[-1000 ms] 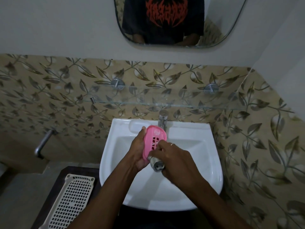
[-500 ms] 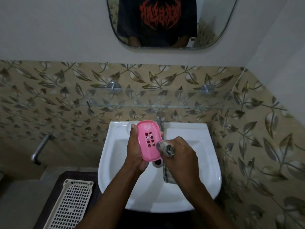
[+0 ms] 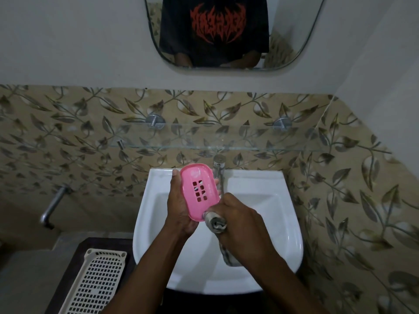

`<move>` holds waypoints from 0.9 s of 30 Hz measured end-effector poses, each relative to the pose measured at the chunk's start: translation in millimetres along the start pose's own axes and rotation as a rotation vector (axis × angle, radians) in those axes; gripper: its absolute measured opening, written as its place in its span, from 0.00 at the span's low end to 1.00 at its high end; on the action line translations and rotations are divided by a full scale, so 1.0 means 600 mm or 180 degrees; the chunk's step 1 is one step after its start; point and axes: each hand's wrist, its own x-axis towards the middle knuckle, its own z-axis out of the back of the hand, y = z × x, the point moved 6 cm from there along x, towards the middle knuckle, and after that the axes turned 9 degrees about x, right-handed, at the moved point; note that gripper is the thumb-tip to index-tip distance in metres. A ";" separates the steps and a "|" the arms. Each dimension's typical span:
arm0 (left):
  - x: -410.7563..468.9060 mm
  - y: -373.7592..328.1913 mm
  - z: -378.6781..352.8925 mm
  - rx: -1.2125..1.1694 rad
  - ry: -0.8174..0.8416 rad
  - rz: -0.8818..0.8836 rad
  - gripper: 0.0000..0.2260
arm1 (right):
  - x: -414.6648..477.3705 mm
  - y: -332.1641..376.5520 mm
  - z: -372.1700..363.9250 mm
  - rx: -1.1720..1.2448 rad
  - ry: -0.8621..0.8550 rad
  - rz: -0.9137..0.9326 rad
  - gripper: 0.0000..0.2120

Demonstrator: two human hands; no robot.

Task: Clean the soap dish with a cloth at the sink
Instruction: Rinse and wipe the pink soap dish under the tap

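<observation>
A pink soap dish (image 3: 199, 191) with several drain slots is held tilted above the white sink (image 3: 283, 223). My left hand (image 3: 179, 207) grips it from the left side and underneath. My right hand (image 3: 240, 227) is closed around a bunched grey patterned cloth (image 3: 215, 223). The cloth's rolled end touches the dish's lower right corner, and its tail hangs down under my right wrist into the basin.
A chrome tap (image 3: 218, 171) stands at the back of the sink, just right of the dish. A glass shelf (image 3: 215, 139) runs above it, with a mirror (image 3: 226, 32) higher up. A cream perforated tray (image 3: 95, 282) lies at lower left, a wall tap (image 3: 53, 205) farther left.
The dish has turned its open face more toward me. My right hand with the cloth has slid from the dish's right edge down to its lower right corner.
</observation>
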 end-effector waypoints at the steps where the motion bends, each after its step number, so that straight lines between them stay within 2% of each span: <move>1: 0.000 0.003 0.002 0.0012 -0.0020 0.0022 0.35 | 0.006 -0.004 0.005 -0.0037 -0.0009 -0.0028 0.07; 4: -0.005 0.012 -0.004 0.0170 -0.0065 0.0115 0.33 | 0.033 -0.019 0.036 -0.0223 -0.0457 -0.0195 0.05; 6: -0.007 0.013 -0.008 0.0224 -0.0123 0.0123 0.30 | 0.042 -0.013 0.046 -0.0331 -0.0592 -0.0097 0.06; 12: -0.002 -0.002 0.000 0.0086 -0.0058 -0.0027 0.30 | 0.017 0.007 0.020 -0.0626 0.0141 0.0287 0.09; 19: -0.014 0.018 -0.018 0.0333 -0.0019 0.0213 0.31 | 0.061 0.003 0.049 -0.0528 -0.0420 0.0013 0.11; 24: -0.011 0.003 -0.010 0.0240 -0.0057 0.0139 0.31 | 0.024 0.001 0.025 -0.0421 -0.0025 0.0014 0.07; 27: -0.008 0.000 -0.007 0.0288 -0.0024 0.0159 0.33 | 0.027 -0.013 0.025 -0.0361 -0.0078 -0.0082 0.05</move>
